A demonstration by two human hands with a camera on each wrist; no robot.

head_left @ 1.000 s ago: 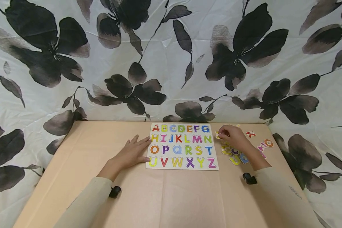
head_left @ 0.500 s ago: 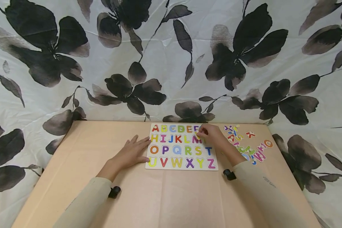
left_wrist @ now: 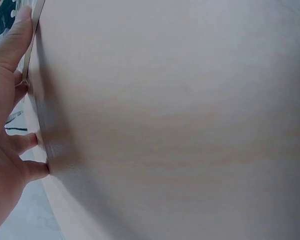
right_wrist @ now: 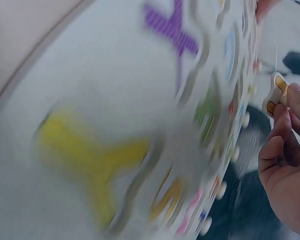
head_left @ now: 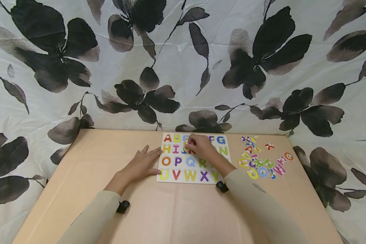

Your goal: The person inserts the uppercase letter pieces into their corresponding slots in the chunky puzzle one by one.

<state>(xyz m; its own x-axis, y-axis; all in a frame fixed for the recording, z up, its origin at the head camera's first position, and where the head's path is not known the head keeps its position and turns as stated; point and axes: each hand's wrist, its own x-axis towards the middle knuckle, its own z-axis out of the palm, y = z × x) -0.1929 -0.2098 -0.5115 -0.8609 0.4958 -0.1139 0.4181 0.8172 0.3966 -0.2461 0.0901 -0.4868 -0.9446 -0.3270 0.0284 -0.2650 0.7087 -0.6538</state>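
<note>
Head view: a tan wooden table (head_left: 79,189) carries a white alphabet puzzle board (head_left: 183,176). The left hand (head_left: 140,166) lies flat, fingers straight, against the board's left edge. The right hand (head_left: 201,146) hovers over the upper rows, pinching a small yellow-orange letter piece (right_wrist: 275,95).

Puzzle board (head_left: 170,178): smooth white-faced wood with glossy coloured letters. Table (head_left: 88,159): matt tan surface. Backdrop (head_left: 183,67): creased cloth with a dark leaf print. Sleeve (head_left: 262,203): soft beige cloth.
</note>
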